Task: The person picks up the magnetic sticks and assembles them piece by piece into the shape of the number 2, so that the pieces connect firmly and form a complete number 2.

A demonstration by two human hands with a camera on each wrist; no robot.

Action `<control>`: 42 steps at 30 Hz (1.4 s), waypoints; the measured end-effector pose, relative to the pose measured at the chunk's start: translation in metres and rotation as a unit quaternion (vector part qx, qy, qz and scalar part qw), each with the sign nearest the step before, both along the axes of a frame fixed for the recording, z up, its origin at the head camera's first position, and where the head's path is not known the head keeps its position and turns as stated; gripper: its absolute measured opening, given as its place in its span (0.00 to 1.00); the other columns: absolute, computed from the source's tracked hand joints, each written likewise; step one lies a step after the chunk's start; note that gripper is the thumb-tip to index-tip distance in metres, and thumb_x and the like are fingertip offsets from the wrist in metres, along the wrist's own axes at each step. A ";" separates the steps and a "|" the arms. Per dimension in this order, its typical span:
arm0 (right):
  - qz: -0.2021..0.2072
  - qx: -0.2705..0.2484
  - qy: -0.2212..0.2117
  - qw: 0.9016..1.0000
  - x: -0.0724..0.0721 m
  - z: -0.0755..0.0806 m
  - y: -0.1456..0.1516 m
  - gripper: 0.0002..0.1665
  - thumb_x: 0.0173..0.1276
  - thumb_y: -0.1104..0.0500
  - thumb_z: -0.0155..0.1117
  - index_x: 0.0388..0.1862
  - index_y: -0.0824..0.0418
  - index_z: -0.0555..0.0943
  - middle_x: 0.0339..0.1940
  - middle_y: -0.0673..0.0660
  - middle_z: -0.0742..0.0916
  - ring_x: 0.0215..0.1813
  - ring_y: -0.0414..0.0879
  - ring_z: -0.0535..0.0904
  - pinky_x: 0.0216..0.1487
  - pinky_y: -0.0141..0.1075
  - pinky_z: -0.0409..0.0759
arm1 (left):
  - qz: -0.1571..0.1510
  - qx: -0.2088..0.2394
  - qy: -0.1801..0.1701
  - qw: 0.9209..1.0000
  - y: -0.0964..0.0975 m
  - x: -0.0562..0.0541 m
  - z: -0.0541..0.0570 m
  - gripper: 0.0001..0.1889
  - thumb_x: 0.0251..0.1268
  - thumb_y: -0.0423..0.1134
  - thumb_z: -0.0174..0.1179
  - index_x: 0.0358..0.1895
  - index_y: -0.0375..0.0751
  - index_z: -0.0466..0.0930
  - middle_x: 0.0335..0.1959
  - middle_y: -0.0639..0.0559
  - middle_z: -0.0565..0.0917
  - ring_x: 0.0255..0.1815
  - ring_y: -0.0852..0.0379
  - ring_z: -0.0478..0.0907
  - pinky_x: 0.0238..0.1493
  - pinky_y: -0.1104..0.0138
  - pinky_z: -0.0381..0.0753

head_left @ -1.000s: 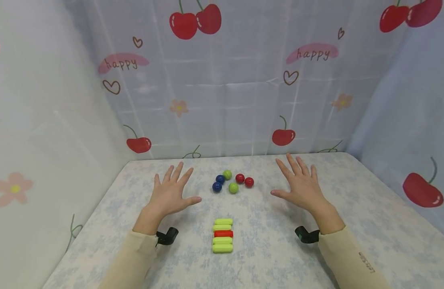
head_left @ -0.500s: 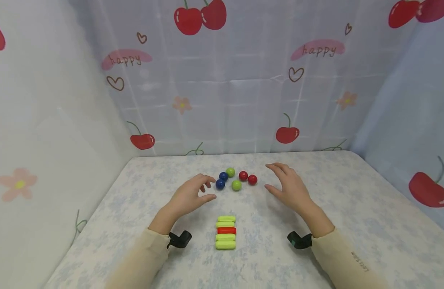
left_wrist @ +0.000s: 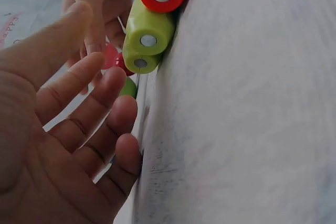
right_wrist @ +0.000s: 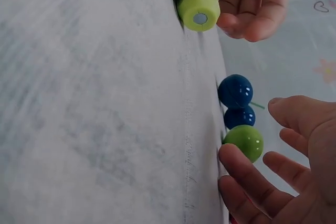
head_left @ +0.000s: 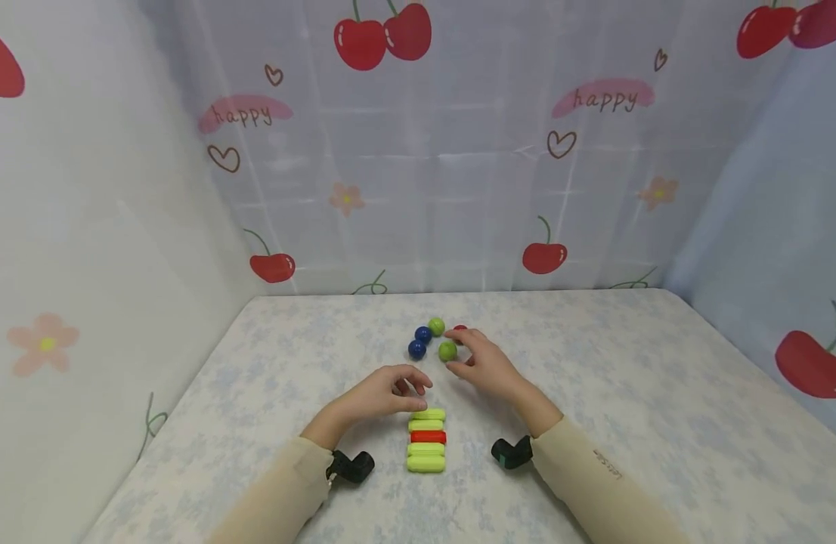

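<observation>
My left hand (head_left: 384,391) is beside the far end of a row of short rods, its fingers loosely bent and nothing held. The farthest yellow-green rod (head_left: 428,414) lies by its thumb; contact is unclear. A red rod (head_left: 428,437) is mid-row, and the rods show silvery end discs in the wrist views. My right hand (head_left: 486,366) is at the near green ball (head_left: 447,351), thumb and fingers spread around it. In the right wrist view a fingertip (right_wrist: 228,156) overlaps the green ball (right_wrist: 244,142); touching cannot be told. One red ball (head_left: 461,329) peeks out behind this hand.
Two blue balls (head_left: 417,349) and a second green ball (head_left: 437,326) sit left of and behind the near green one. A pale patterned cloth (head_left: 289,340) covers the table. A cherry-print curtain (head_left: 452,189) hangs along its back edge.
Both hands have come inward from their spread pose. The left moved right and nearer to the rods; the right moved left to the green ball, covering the other red ball.
</observation>
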State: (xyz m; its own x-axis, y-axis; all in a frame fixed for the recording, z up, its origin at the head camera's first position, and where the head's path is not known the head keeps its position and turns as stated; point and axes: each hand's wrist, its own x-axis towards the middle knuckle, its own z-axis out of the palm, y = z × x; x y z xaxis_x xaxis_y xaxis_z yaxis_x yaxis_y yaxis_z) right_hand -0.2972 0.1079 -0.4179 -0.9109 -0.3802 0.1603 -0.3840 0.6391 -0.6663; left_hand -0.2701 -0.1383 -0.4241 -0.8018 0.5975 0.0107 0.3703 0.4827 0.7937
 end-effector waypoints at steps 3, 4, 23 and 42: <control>0.006 -0.006 -0.022 1.000 -0.004 -0.006 -0.002 0.35 0.70 0.56 0.67 0.74 0.53 0.69 0.71 0.57 0.74 0.38 0.44 0.82 0.40 0.37 0.82 | -0.001 -0.001 -0.006 1.000 0.001 0.001 -0.004 0.15 0.65 0.42 0.68 0.54 0.46 0.83 0.45 0.53 0.84 0.39 0.57 0.78 0.40 0.67 0.78; 0.007 -0.007 -0.027 1.000 -0.005 -0.008 -0.002 0.35 0.71 0.55 0.67 0.75 0.52 0.68 0.71 0.56 0.74 0.37 0.44 0.81 0.39 0.36 0.82 | -0.001 -0.001 -0.004 1.000 0.001 0.001 -0.005 0.15 0.65 0.42 0.68 0.53 0.47 0.83 0.45 0.53 0.84 0.39 0.58 0.78 0.40 0.67 0.77; -0.019 -0.004 0.035 0.999 -0.005 -0.030 0.001 0.26 0.69 0.57 0.68 0.65 0.48 0.77 0.53 0.51 0.80 0.31 0.42 0.71 0.33 0.35 0.71 | -0.007 -0.033 0.006 0.999 0.000 -0.003 -0.011 0.05 0.67 0.44 0.66 0.44 0.55 0.87 0.40 0.63 0.84 0.39 0.60 0.77 0.43 0.68 0.76; -0.021 -0.013 0.034 0.999 -0.004 -0.031 0.003 0.21 0.68 0.58 0.69 0.60 0.51 0.81 0.42 0.48 0.85 0.33 0.41 0.74 0.37 0.35 0.74 | 0.021 -0.036 0.030 0.999 0.005 -0.002 -0.014 0.08 0.65 0.38 0.67 0.45 0.51 0.81 0.31 0.59 0.78 0.32 0.63 0.73 0.35 0.70 0.74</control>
State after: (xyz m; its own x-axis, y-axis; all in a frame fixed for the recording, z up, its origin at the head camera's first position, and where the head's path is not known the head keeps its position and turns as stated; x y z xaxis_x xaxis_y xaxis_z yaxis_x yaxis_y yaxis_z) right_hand -0.3009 0.1104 -0.4489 -0.9125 -0.3365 0.2324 -0.4025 0.6381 -0.6564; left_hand -0.2722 -0.1337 -0.4381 -0.8257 0.5639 0.0184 0.3942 0.5534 0.7337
